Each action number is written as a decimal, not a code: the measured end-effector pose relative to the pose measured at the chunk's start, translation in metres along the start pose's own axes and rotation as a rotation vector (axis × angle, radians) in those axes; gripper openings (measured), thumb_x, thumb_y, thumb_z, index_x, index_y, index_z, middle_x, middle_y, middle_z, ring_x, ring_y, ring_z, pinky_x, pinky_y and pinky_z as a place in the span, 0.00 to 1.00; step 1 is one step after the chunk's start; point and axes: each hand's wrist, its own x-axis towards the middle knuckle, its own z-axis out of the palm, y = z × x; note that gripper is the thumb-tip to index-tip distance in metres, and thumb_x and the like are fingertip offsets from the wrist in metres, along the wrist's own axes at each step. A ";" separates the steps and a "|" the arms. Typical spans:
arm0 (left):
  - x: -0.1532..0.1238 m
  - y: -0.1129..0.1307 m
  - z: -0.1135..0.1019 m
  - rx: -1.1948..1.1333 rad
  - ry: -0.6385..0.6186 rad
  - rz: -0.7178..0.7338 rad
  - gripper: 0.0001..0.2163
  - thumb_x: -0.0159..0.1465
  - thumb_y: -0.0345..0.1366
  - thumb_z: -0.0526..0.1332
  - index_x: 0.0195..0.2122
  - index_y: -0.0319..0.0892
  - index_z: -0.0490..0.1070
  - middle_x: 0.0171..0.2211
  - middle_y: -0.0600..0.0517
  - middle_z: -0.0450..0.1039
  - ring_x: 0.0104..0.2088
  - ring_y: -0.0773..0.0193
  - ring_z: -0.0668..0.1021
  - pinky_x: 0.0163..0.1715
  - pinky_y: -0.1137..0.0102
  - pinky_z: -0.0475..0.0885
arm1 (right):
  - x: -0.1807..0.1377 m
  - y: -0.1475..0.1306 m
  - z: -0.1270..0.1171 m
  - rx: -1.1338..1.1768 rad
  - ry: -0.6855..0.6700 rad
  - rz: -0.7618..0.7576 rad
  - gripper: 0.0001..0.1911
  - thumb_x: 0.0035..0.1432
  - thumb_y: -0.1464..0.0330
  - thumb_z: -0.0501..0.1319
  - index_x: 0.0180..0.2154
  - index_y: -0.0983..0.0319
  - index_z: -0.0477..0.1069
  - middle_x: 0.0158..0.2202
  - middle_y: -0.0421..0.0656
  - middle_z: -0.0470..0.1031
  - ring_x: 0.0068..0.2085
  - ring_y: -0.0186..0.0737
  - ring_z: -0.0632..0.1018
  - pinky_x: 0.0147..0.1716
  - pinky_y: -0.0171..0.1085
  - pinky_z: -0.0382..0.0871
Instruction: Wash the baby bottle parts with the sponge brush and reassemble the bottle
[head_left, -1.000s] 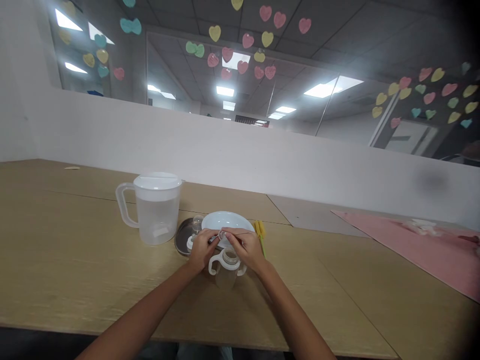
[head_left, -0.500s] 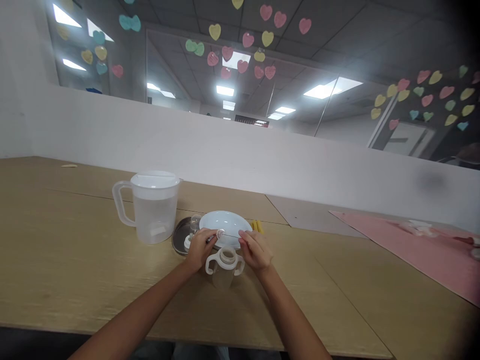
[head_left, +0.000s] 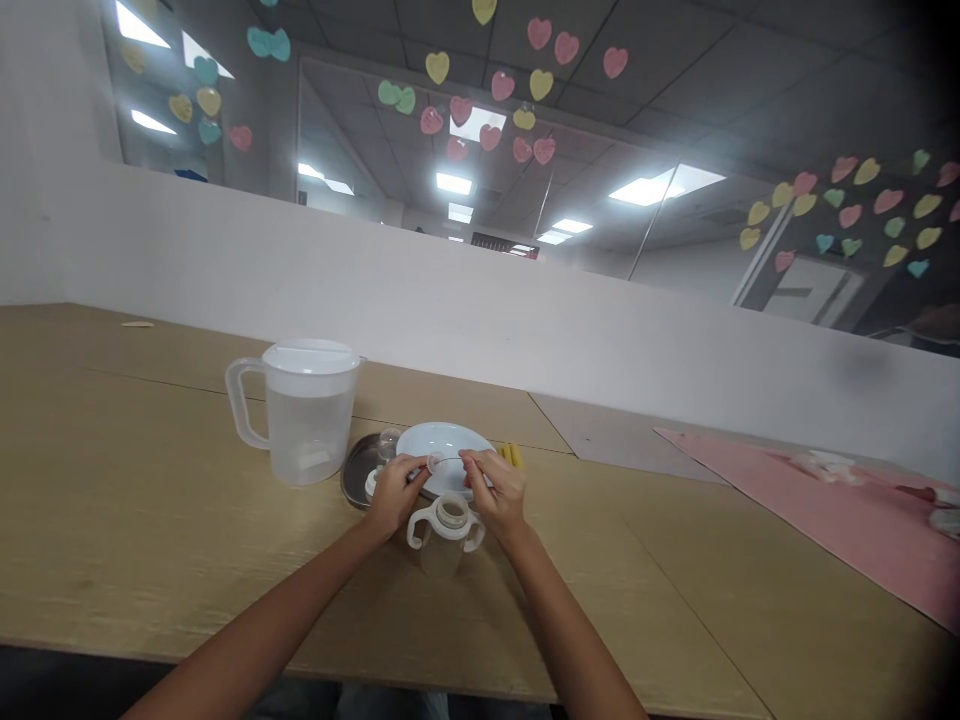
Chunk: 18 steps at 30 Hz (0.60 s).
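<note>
My left hand (head_left: pixel 395 492) pinches a small clear round part (head_left: pixel 433 463) over the white bowl (head_left: pixel 444 443). My right hand (head_left: pixel 495 490) pinches a thin dark wire-like thing (head_left: pixel 453 460) that reaches toward that part. Just below both hands stands an open two-handled baby bottle (head_left: pixel 444 529) on the wooden table (head_left: pixel 150 520). A clear dome cap (head_left: pixel 389 442) and a metal dish (head_left: pixel 358 470) lie left of the bowl.
A translucent lidded jug (head_left: pixel 304 410) with water stands to the left. A yellow brush (head_left: pixel 513 455) lies right of the bowl. A pink mat (head_left: pixel 825 510) with small items covers the far right. A white partition wall (head_left: pixel 480 310) backs the table.
My right hand drew out to the right and then came back toward the left hand. The view shifted slightly.
</note>
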 end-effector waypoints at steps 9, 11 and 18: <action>0.000 -0.002 -0.001 -0.001 -0.012 -0.008 0.14 0.62 0.42 0.56 0.40 0.43 0.77 0.37 0.48 0.78 0.39 0.59 0.77 0.41 0.67 0.70 | 0.004 0.000 0.002 0.046 -0.175 0.124 0.15 0.62 0.65 0.53 0.30 0.63 0.76 0.21 0.41 0.70 0.25 0.32 0.70 0.27 0.31 0.63; 0.000 -0.003 0.000 -0.005 -0.013 -0.005 0.14 0.62 0.43 0.55 0.40 0.43 0.77 0.37 0.48 0.78 0.39 0.59 0.77 0.41 0.67 0.70 | 0.004 0.000 0.002 0.051 -0.223 0.159 0.16 0.62 0.64 0.53 0.30 0.63 0.76 0.21 0.41 0.71 0.24 0.31 0.70 0.27 0.30 0.62; -0.001 -0.006 -0.001 -0.024 -0.018 0.000 0.14 0.62 0.43 0.56 0.39 0.42 0.77 0.37 0.47 0.78 0.39 0.58 0.77 0.41 0.66 0.69 | 0.004 0.002 0.005 0.110 -0.280 0.283 0.18 0.61 0.60 0.54 0.32 0.63 0.78 0.23 0.42 0.75 0.23 0.32 0.71 0.26 0.30 0.62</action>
